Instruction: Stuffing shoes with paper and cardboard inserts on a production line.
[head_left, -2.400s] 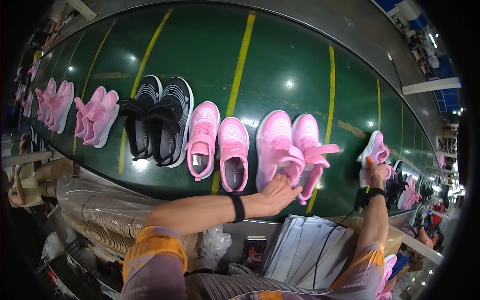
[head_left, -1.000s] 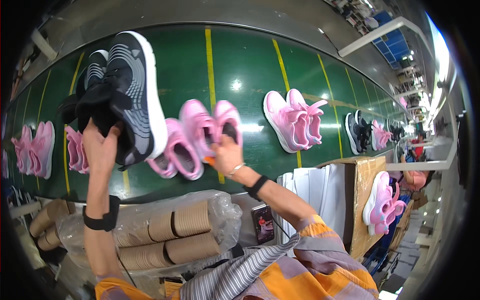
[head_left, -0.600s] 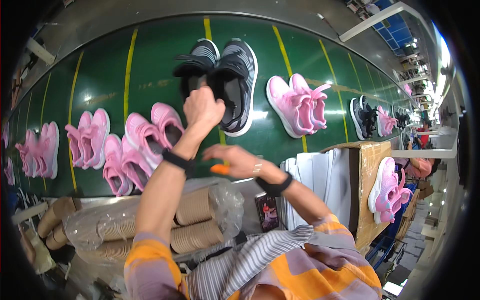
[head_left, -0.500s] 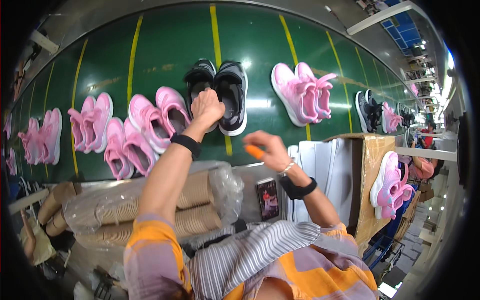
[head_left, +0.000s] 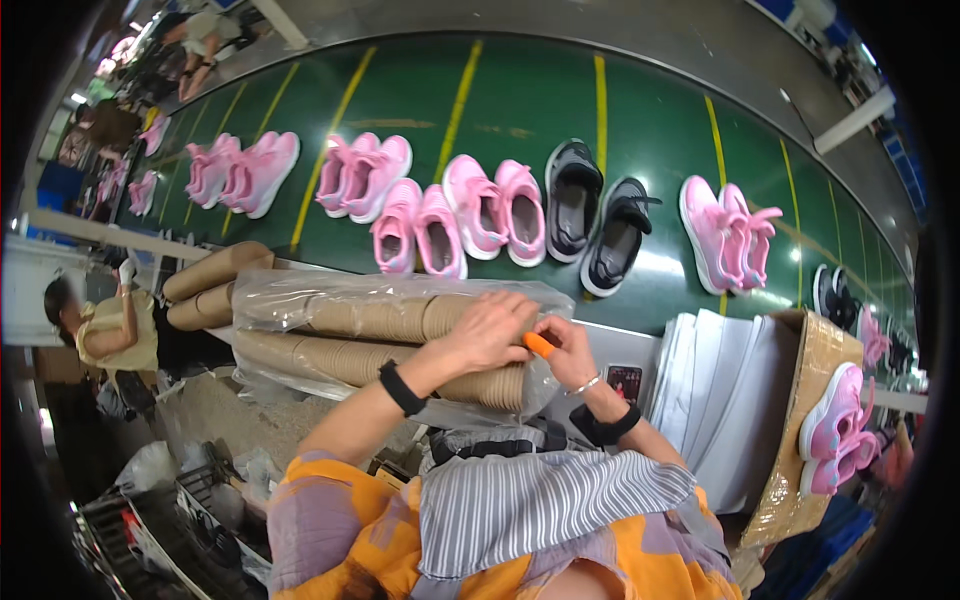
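My left hand [head_left: 489,332] is over the near right end of a clear plastic bag [head_left: 285,292] of nested brown paper forms [head_left: 375,320]. Its fingers bend forward over the end of the stack, with the thumb below. Close beside it, my right hand [head_left: 566,354] is curled, an orange cover on one finger pointing at the left thumb. Whatever lies between the fingertips is hidden. Beyond the hands, two black shoes [head_left: 574,205] stand apart and staggered on the green belt [head_left: 520,110]. Just left of them is a pair of pink shoes [head_left: 478,205].
More pink shoes [head_left: 264,175] line the belt on both sides, between yellow stripes. At right, a cardboard box [head_left: 790,440] holds white sheets [head_left: 700,390], with pink shoes [head_left: 835,430] by its outer side. A phone [head_left: 625,383] lies near the sheets. Another person [head_left: 115,325] is at far left.
My left hand has left the black shoe and come back to the bagged paper forms. My right hand has joined it there. The view has turned left, and the black shoes now stand staggered.
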